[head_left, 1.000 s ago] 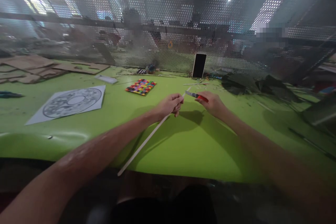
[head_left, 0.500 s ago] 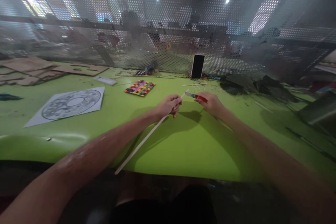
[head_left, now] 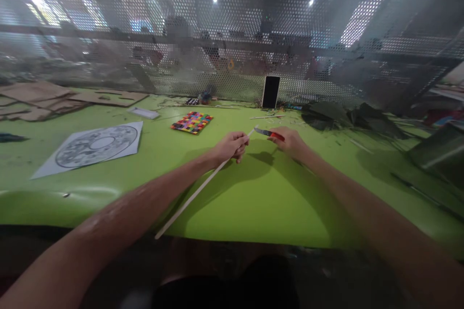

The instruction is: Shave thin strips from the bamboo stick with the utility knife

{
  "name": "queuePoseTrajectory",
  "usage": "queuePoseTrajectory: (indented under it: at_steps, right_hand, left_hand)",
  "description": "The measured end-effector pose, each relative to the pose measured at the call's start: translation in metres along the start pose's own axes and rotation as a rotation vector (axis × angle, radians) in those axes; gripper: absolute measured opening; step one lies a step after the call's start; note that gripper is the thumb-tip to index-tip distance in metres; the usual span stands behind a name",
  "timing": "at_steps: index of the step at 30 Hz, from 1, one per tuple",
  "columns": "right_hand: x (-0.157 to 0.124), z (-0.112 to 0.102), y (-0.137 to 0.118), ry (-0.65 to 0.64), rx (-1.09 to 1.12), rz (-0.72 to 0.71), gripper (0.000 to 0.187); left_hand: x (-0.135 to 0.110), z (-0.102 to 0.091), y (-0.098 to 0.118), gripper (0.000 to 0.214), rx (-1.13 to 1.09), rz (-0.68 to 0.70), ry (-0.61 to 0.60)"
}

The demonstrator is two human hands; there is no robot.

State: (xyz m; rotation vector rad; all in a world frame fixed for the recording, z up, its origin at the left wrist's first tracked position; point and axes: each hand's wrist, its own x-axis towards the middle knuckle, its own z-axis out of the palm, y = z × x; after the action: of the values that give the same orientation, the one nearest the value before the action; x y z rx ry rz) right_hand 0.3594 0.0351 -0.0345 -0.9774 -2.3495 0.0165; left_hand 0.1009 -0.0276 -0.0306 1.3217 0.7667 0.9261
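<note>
My left hand (head_left: 234, 147) is closed around a long pale strip (head_left: 195, 195), thin and flat like split wood or bamboo. Its lower end slants down past the table's front edge, and a short tip sticks out beyond my fingers. In my right hand (head_left: 290, 142) is a red-handled utility knife (head_left: 276, 135), held with the fingers wrapped round the handle. The knife's blade points left and meets the strip's tip, or lies very close to it. Both hands are raised a little over the green table (head_left: 261, 207), casting shadows on it.
A woven multicoloured square (head_left: 192, 122) and a sheet with a printed ring pattern (head_left: 94, 146) lie to the left. Brown cardboard pieces (head_left: 39, 91) are at the far left. A phone (head_left: 270, 92) leans on the perforated metal screen (head_left: 232, 53). Dark leaf-like sheets (head_left: 328, 116) lie right.
The whole view has shifted slightly. The knife's blade has come against or nearer the strip's tip, where a small curl seems to show. Both hands keep their grips.
</note>
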Motion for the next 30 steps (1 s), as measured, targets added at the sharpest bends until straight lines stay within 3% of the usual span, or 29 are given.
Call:
queuePoseTrajectory:
  at_steps: [11,16,20,26,30]
  right_hand:
    - [-0.002,0.005,0.005,-0.013,-0.005,-0.005,0.046]
    - [-0.010,-0.008,0.037,0.063,-0.109,0.177,0.040]
    - [-0.011,-0.018,0.053,0.132,-0.127,0.218,0.040]
    - [0.000,-0.012,0.015,0.126,-0.031,0.107,0.045]
    - [0.001,-0.005,-0.006,0.036,0.015,0.037,0.052]
  left_hand:
    - [0.007,-0.003,-0.007,0.026,-0.049,-0.037,0.022]
    - [0.001,-0.002,0.001,0.024,-0.011,-0.038,-0.046]
    - [0.001,-0.005,0.005,0.024,0.014,-0.013,-0.045]
    - [-0.002,-0.001,0.010,0.025,0.099,-0.056,0.019]
    - [-0.001,0.001,0.009,0.025,0.094,-0.026,0.035]
